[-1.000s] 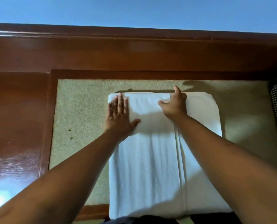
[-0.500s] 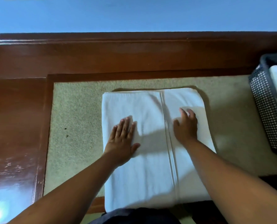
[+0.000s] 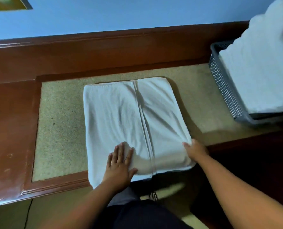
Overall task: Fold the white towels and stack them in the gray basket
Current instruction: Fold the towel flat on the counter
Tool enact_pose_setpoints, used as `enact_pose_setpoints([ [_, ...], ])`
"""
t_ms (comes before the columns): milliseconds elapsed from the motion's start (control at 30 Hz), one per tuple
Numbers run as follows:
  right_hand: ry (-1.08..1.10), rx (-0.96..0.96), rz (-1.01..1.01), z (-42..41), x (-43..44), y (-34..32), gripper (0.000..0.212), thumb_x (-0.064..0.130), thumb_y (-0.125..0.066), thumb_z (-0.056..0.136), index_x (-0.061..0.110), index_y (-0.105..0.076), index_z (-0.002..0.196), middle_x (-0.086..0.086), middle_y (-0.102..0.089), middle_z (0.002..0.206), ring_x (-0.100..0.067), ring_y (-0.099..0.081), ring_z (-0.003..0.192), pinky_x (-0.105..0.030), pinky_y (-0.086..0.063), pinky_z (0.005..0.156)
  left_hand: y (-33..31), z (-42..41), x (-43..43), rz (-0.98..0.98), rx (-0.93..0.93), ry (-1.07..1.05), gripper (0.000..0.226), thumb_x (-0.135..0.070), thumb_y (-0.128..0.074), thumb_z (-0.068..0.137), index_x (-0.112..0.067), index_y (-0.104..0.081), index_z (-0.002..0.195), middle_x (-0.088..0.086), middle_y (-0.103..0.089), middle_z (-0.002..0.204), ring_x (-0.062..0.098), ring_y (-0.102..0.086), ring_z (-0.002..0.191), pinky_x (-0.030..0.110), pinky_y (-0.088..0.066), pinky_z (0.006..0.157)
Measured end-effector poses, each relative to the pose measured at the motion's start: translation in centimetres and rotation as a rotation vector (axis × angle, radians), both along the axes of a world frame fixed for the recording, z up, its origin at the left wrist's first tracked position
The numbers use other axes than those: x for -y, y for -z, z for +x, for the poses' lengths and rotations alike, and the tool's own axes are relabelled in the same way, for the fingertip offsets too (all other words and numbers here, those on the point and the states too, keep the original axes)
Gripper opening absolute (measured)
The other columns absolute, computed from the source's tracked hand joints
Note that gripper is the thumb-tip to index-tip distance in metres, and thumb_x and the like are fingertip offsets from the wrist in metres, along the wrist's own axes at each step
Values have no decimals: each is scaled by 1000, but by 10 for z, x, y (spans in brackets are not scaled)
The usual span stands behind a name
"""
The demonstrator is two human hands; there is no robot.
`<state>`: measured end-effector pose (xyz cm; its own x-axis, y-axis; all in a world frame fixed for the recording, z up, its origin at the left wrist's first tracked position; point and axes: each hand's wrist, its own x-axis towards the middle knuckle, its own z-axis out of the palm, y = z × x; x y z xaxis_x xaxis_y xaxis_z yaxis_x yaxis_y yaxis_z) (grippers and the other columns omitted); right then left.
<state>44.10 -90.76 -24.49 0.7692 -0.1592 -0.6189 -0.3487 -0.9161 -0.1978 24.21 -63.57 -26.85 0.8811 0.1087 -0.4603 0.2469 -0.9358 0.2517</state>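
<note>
A folded white towel lies flat on the beige top of a wooden table, its hem seam running front to back down the middle. My left hand rests flat on the towel's near left part, fingers straight and spread. My right hand is at the towel's near right edge, fingers curled onto the cloth there. The gray perforated basket stands at the right, filled with a tall stack of white towels.
The beige inset is framed by a red-brown wooden border. A raised wooden ledge runs along the back below a blue wall. My dark-clothed legs and a bare foot show below the table edge.
Both hands have slid toward me along the towel, from its far end to its near end. My right hand has moved out to the right edge. The view has swung, bringing the basket in.
</note>
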Motion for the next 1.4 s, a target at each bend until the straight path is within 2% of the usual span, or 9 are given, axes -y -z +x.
enact_pose_setpoints([
  [167, 244, 95, 255, -19, 3, -16, 68, 38, -67, 93, 4, -41, 146, -18, -50, 145, -36, -49, 132, -39, -43, 102, -18, -18, 29, -10, -69, -15, 78, -55, -35, 103, -36, 17, 158, 5, 37, 160, 26, 30, 149, 43, 8, 123],
  [267, 261, 52, 255, -50, 7, -11, 60, 39, -75, 85, 10, -52, 132, -13, -60, 131, -32, -61, 115, -37, -49, 90, -29, -30, 35, -11, -99, -48, 77, -47, -41, 104, -33, 10, 160, -1, 34, 161, 23, 24, 152, 42, 3, 125],
  [467, 40, 209, 215, -90, 2, -12, 23, 27, -63, 90, 15, -52, 107, -12, -67, 110, -34, -64, 99, -40, -54, 80, -42, -51, 33, -47, 5, -339, 51, -36, -47, 102, -31, -34, 152, 0, -28, 154, 26, -33, 139, 44, -34, 112],
  [567, -198, 279, 368, -114, -37, -26, 40, 23, -59, 92, 23, -48, 130, -10, -65, 120, -34, -63, 106, -40, -53, 83, -40, -45, 24, -374, 63, -798, 33, -32, -44, 105, -21, -59, 132, 5, -57, 133, 24, -56, 116, 41, -45, 100],
  [700, -763, -101, 669, -157, -98, -36, 72, 23, -57, 91, 30, -24, 155, -5, -47, 147, -26, -50, 130, -32, -42, 104, -49, -29, 11, -911, 48, -1321, 44, -42, -34, 108, -12, -64, 116, 8, -74, 105, 24, -68, 92, 37, -46, 80],
  [833, -778, -192, 657, -176, -102, -27, 67, 7, -55, 89, 20, -34, 152, -6, -46, 143, -22, -47, 130, -29, -35, 108, -48, -17, 8, -818, 58, -1239, 57, -67, -51, 93, -14, -67, 107, 7, -73, 98, 27, -69, 90, 46, -57, 86],
  [967, -823, -69, 326, -175, -61, 0, 47, 15, -58, 90, 23, -47, 135, 0, -44, 140, -23, -46, 130, -34, -37, 106, -36, -17, 23, -462, 51, -1018, 45, -47, -73, 87, -9, -61, 107, 3, -66, 93, 23, -60, 83, 35, -44, 70],
  [1300, -687, -245, 206, -173, -9, 36, 69, 18, -59, 89, 27, -32, 152, -11, -42, 145, -30, -46, 131, -37, -42, 106, 31, -82, 84, -662, -239, -1105, 22, -23, -76, 86, -8, -67, 99, 9, -72, 95, 28, -69, 90, 43, -59, 79],
  [1400, -723, -225, 161, -173, -7, 40, 63, 23, -61, 90, 28, -39, 149, -9, -44, 145, -28, -49, 130, -36, -44, 106, 51, -105, 83, -526, -227, -1091, 18, -29, -69, 91, -15, -65, 101, 5, -70, 96, 29, -67, 94, 39, -55, 81],
])
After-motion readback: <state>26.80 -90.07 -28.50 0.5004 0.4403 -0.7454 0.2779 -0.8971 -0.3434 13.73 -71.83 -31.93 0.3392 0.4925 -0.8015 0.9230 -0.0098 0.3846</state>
